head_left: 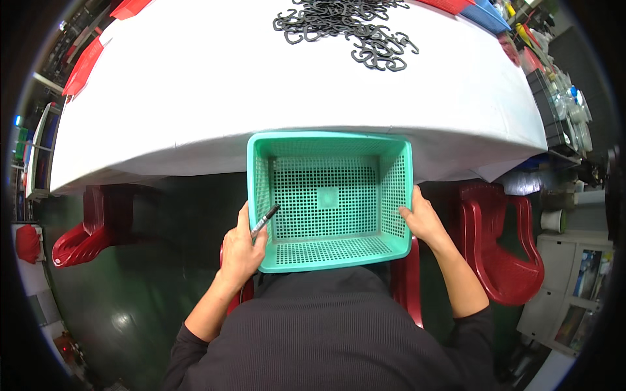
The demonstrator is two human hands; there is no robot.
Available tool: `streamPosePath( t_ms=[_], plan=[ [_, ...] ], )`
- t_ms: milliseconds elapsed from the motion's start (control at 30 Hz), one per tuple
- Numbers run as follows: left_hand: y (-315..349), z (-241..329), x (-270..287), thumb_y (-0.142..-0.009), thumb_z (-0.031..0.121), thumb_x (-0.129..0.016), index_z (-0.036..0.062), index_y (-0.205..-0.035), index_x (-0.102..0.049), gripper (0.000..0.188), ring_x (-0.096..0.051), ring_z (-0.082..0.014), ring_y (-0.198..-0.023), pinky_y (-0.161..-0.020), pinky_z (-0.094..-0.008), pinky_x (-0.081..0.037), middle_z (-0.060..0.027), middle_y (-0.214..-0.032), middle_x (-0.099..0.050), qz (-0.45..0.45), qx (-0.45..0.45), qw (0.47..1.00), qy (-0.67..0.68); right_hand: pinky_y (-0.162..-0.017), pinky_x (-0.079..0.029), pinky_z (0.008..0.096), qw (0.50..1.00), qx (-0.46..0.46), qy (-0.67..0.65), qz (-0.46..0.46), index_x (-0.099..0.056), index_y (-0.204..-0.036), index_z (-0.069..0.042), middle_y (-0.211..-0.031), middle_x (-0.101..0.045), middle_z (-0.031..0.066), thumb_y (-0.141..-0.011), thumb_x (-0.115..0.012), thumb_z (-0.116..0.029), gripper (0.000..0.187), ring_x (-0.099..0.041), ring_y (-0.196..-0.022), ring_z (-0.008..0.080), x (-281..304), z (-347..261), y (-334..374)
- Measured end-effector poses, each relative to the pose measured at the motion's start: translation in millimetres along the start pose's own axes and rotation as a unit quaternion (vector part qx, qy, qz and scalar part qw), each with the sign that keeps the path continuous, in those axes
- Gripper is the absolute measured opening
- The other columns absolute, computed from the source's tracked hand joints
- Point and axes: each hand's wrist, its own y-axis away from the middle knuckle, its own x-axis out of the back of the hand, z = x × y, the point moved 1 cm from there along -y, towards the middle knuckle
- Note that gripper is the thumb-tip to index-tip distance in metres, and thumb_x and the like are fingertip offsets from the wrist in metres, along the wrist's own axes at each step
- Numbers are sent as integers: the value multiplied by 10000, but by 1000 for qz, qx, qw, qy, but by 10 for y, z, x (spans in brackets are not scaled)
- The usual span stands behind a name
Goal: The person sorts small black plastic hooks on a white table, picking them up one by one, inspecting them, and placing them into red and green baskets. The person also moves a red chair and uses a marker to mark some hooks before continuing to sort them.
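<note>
A green plastic basket (329, 263) with a grid of holes is held in front of me, at the table's near edge, its open top facing up. Nothing lies on its bottom. My left hand (244, 251) grips the left wall and also has a black marker pen (265, 220) between thumb and fingers, its dark tip over the basket. My right hand (422, 216) is closed on the right wall, thumb inside and fingers outside, partly hidden. Far across the table lies a pile of black plastic hooks (345, 21).
The table has a white cover (195, 85). Red trays (83, 68) sit at its left edge, a blue tray (486, 16) at the far right. Dark red plastic chairs stand left (98, 225) and right (501, 251). A grey cabinet (567, 280) is at the right.
</note>
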Motion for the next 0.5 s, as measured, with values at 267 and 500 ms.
streamPosePath(
  t_ms=[267,500],
  plan=[
    [-82,-132,-40,-792,90,-506,-44,-1310,-294,575,-593,-388,-600,-584,-462,-453,-231,-646,-583,-63,57,994,-75,-851,-430,432,998,-25,4,-60,-396,-1081,86,-999,-588,297,-800,-483,-49,323,-570,-992,405,-29,-44,-108],
    [-64,-166,-105,-785,65,-510,-29,-1313,-294,579,-598,-391,-627,-595,-443,-463,-226,-674,-597,-52,65,996,-35,-830,-431,456,999,-31,25,-21,-399,-1063,66,-967,-596,291,-801,-493,-64,307,-570,-961,418,-103,38,-231]
  ],
)
